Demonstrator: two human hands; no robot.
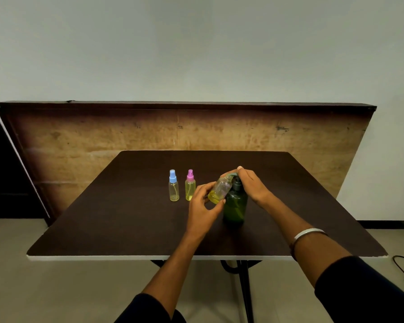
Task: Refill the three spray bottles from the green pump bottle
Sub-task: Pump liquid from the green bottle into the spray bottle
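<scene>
On the dark counter, beside the green bottle, the left hand grips a tilted spray bottle; the right hand pinches its cap. Hold the base firm; twist gently, avoiding spills.

Three spray bottles, one green pump bottle, two hands.

no readable text, labels or signs

Blue cap, pink cap — yellow liquid; green pump bottle; dark brown table.
</scene>
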